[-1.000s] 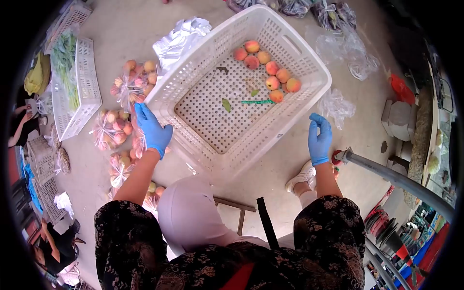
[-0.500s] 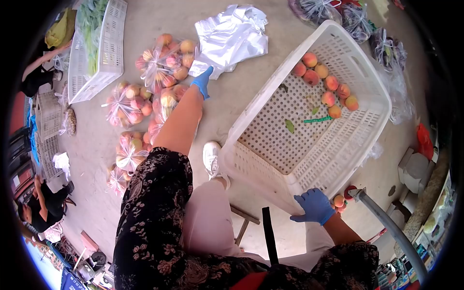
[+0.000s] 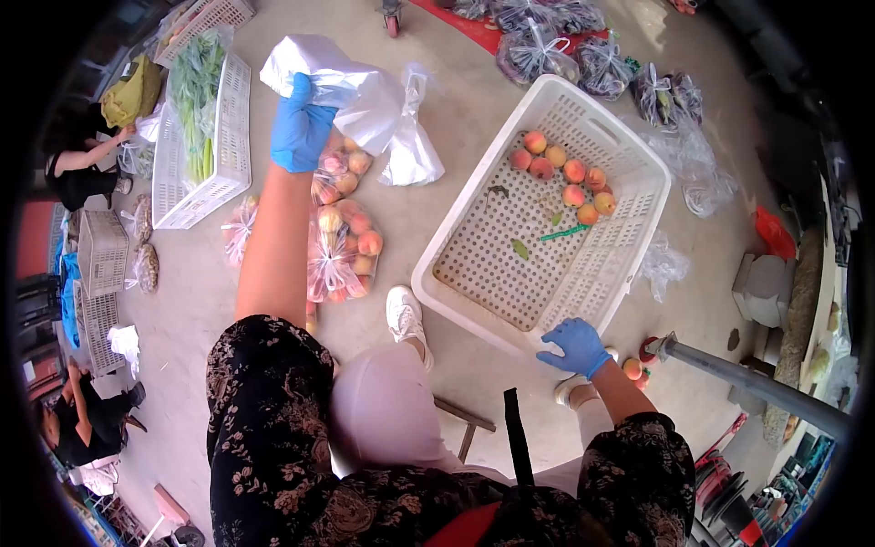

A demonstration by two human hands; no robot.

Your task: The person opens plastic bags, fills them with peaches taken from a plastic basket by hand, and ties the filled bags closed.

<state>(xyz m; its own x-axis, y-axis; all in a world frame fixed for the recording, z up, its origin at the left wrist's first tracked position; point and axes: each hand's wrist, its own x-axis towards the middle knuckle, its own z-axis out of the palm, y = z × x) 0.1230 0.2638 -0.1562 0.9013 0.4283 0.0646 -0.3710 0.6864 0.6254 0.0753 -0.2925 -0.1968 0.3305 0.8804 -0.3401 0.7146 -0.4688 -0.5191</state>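
Raised over the bags of peaches, my left hand [image 3: 303, 128] in a blue glove is closed on a white plastic bag [image 3: 369, 100], which spreads to the right of the fingers. Bags of peaches [image 3: 342, 251] lie on the floor under and beside my left forearm. A large white crate [image 3: 456, 205] holds several loose peaches [image 3: 573, 170], leaves and a green strip [image 3: 565, 232]. At the crate's near right edge is my right hand [image 3: 578, 347], also gloved in blue, with its fingers apart and nothing in them.
Left stands a crate of green vegetables [image 3: 239, 137]. Bagged dark vegetables [image 3: 538, 55] lie beyond the large crate. A metal pole [image 3: 747, 378] runs at the right, near loose peaches. Two other people are at the far left. Clear plastic bags [image 3: 697, 178] lie right of the crate.
My left hand has lifted the white plastic from the floor, up and to the left. My right hand has loosened from the crate's rim. The crate appears further left in view.
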